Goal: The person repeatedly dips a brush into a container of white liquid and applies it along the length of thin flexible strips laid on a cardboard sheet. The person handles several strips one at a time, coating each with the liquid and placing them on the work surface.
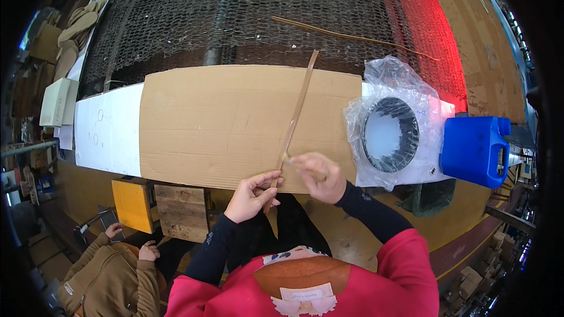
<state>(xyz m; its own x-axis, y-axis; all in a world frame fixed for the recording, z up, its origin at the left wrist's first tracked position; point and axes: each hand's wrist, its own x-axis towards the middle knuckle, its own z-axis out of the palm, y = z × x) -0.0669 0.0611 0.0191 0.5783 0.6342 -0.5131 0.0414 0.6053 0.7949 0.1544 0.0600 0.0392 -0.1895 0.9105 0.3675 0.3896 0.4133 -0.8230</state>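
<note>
A long, narrow brown strip (298, 105) lies slantwise over the cardboard sheet (235, 117), its far end reaching toward the mesh. My left hand (254, 196) pinches the strip near the cardboard's front edge, and the strip's near end hangs down toward my lap. Just to the right, my right hand (320, 176) is closed around a small brush (287, 158), whose tip is at the strip; motion blurs this hand, and its fingers hide most of the brush. A black bowl (412, 135) with white contents sits in clear plastic to the right of the cardboard.
A wire-mesh belt (176, 29) runs behind the cardboard, with another brown strip (352, 36) on it. A blue jerrycan (474, 148) stands at the right end. Tan soles (79, 26) and a white box (57, 103) are at left. Another person (114, 279) sits at lower left near stools (181, 211).
</note>
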